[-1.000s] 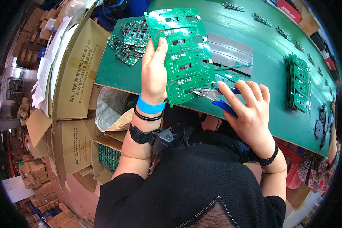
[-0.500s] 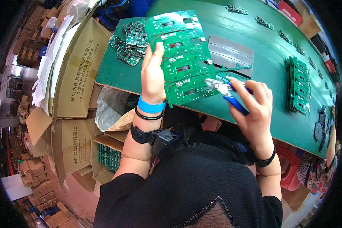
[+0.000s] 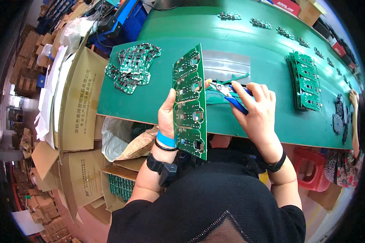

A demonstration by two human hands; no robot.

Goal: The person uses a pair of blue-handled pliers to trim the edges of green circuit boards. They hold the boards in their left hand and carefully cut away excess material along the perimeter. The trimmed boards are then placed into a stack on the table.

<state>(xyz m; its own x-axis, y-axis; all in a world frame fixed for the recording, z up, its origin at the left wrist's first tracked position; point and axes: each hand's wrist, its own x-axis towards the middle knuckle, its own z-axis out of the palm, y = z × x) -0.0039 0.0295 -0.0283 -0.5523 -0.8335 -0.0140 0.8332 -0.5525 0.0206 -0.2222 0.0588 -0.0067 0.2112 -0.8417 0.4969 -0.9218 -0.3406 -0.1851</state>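
Note:
My left hand [image 3: 166, 116] grips a green circuit board panel [image 3: 189, 91], thumb on its left side. The panel is tilted steeply, nearly edge-on, and has several joined sections with cutouts and small parts. Most of my left fingers are hidden behind it; a fingertip shows past its right edge. Closed around blue-handled side cutters [image 3: 236, 104], my right hand [image 3: 257, 106] is just right of the panel. The jaws point left toward that edge; whether they touch it I cannot tell. Thin green strips [image 3: 220, 98] lie on the table behind the cutters.
A pile of separated circuit boards [image 3: 134, 67] lies at the table's left. Beyond the panel is a grey metal plate [image 3: 227, 60]; a stack of board panels [image 3: 306, 83] stands right. Small boards [image 3: 260, 23] line the far side. Another person's hand [image 3: 353, 99] rests at the right edge.
The panel has swung from facing me to nearly edge-on and come lower. My right hand with the cutters has shifted slightly left. The view has shifted too.

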